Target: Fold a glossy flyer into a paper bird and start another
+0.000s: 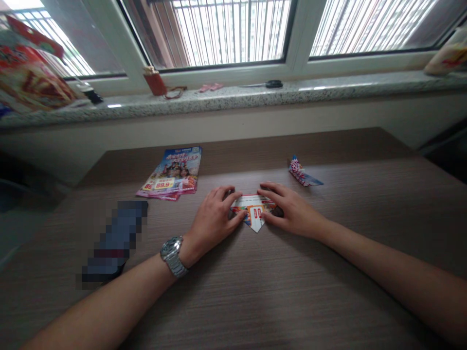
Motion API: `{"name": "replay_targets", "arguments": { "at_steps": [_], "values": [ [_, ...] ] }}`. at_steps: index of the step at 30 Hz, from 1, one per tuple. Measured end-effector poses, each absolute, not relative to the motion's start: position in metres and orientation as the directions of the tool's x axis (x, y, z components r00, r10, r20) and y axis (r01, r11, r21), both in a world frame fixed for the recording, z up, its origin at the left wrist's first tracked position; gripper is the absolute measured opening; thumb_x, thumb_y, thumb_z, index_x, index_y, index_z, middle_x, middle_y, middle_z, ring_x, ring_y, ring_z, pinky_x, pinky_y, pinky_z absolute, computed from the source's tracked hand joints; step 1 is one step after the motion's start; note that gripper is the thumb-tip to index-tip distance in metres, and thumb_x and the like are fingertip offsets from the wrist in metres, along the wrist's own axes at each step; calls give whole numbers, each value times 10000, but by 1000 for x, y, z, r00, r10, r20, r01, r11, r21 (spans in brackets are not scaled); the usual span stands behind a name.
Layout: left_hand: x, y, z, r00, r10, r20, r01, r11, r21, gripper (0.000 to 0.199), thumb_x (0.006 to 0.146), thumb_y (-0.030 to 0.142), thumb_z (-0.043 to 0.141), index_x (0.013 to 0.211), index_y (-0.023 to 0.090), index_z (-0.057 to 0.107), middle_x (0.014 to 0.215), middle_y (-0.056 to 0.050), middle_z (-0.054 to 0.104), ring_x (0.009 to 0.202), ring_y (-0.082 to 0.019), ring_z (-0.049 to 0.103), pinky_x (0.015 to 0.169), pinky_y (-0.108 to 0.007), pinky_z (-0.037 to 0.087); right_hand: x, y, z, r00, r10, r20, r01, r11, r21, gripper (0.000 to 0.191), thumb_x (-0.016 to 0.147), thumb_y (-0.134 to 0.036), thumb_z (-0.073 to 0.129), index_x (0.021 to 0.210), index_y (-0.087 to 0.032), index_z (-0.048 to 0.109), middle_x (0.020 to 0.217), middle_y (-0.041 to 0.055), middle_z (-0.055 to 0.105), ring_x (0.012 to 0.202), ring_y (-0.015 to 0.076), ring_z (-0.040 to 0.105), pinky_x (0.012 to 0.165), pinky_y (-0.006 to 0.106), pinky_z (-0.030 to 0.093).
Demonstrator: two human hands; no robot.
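Note:
A folded printed paper (pixel 254 212), white with red and orange marks, lies flat on the brown wooden table (pixel 255 291) with a point facing me. My left hand (pixel 215 218), with a metal watch on its wrist, presses on the paper's left side. From the other side my right hand (pixel 286 206) presses its right part with fingers spread. Both hands rest on the paper rather than lifting it.
A small stack of colourful flyers (pixel 173 175) lies to the left. One folded paper piece (pixel 302 172) sits at the right rear. A blurred dark object (pixel 115 240) is near my left forearm. The stone windowsill (pixel 233 97) holds a red container (pixel 155 81), scissors (pixel 272 84) and bags (pixel 32 78).

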State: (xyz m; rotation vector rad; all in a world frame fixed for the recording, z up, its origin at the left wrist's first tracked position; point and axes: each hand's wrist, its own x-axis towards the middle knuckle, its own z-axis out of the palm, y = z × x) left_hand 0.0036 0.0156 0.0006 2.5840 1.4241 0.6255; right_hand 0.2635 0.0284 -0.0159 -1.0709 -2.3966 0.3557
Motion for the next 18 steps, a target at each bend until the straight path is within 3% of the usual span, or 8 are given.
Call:
{"name": "replay_targets", "arguments": {
  "at_steps": [5,18],
  "values": [
    [4,16,2,482,834,269,779,-549,304,426,948,360,652,1343,211,599,1408,-122,560,1284,-293,533,1132,-506,444,263,29,-17,-579,752,315,639,658,-397,557,940,-445,636,1432,-194,564,1506,174,513,1393,341,488,1143,559,434],
    [4,16,0,487,830,273,771,-555,313,414,940,350,664,1322,207,588,1411,-125,555,1284,-295,534,1135,-513,432,263,32,-15,-580,756,304,616,651,-444,480,903,-416,689,1334,-236,578,1455,156,541,1358,334,501,1119,546,427]
  ]
}}
